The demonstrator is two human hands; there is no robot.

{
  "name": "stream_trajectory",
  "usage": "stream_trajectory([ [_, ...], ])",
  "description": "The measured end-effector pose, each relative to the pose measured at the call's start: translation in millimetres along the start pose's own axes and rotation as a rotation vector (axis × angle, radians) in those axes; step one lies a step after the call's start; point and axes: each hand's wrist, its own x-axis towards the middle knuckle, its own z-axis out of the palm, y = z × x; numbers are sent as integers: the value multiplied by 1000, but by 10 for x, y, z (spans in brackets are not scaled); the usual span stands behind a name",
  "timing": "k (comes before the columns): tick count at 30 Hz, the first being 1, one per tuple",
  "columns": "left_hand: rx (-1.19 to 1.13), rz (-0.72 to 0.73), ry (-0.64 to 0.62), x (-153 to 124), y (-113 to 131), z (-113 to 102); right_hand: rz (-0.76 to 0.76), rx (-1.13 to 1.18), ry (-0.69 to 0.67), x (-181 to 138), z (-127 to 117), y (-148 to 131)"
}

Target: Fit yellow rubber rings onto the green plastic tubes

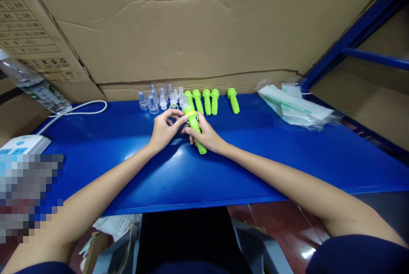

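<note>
My right hand (pixel 207 134) is wrapped round a lime-green flashlight-shaped tube (pixel 200 146), tilted with its wide end away from me. A brighter yellow-green ring (pixel 191 113) sits around that wide end. The thumb and fingers of my left hand (pixel 166 127) pinch at the side of the tube by this ring. Just beyond the left fingertips is another thin yellow ring (pixel 174 106). Clear plastic caps (pixel 153 103) and smaller white translucent pieces (pixel 163 101) stand behind my hands. Several more green tubes (pixel 207 101) lie in a row to their right.
One green tube (pixel 233 101) lies apart on the blue table (pixel 255 159). Plastic-wrapped packets (pixel 297 105) are at the back right. On the left are a water bottle (pixel 35 84), a power strip (pixel 27 144) and its white cable (pixel 86 113). A cardboard wall (pixel 191 31) closes the back.
</note>
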Motion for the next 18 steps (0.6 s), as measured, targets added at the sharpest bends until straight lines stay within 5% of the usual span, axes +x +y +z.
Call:
stream_trajectory([
  [9, -26, 54, 8, 4, 23, -10, -71, -158, 126, -26, -18, -83],
  [18, -26, 76, -2, -17, 62, -3, -140, -150, 72, -39, -39, -28],
])
